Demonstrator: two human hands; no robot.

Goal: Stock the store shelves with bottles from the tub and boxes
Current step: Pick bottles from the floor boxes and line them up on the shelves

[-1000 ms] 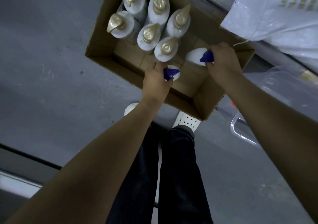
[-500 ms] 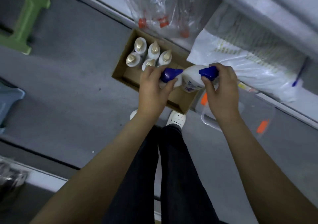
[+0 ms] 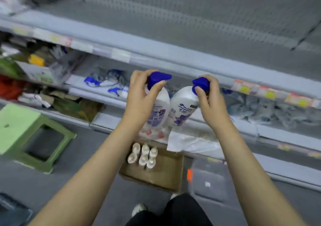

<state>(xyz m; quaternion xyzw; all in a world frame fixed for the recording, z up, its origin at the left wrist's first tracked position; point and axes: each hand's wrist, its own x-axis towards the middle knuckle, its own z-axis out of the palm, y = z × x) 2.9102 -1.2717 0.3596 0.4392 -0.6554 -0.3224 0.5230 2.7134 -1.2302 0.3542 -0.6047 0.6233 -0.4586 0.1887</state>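
A green stool (image 3: 19,121) stood at the far left of the frame, clear of the work. Half a second before, both hands had been low over the cardboard box (image 3: 166,172). Now they were up at centre frame, and the view had swung from the floor to the shelving. By that reading the pick from the box was done and the carry was under way, with setting down as the step left.

Left of centre, the left hand (image 3: 144,99) gripped the left bottle (image 3: 160,111) by its blue cap (image 3: 159,79), fingers and thumb curled round it. The white body hung down below the palm. Lower centre, beneath the wrists, the box lay on the floor with six pale-capped bottles (image 3: 143,155) grouped in its left part, so more stock remained.

Just right of centre, the right bottle (image 3: 182,109) tilted with its base leaning toward the left bottle. The two bodies seemed to touch, though blur left that unsure. The right hand (image 3: 211,102) clutched its blue top (image 3: 201,83) the same way, bottle slung below and left of the palm.

Both bottles hung in front of the lower shelves. The bare upper shelf (image 3: 191,40) ran across the top of the frame above them, probably where they were headed. The clear tub (image 3: 208,182) sat at lower right, just beside the box.
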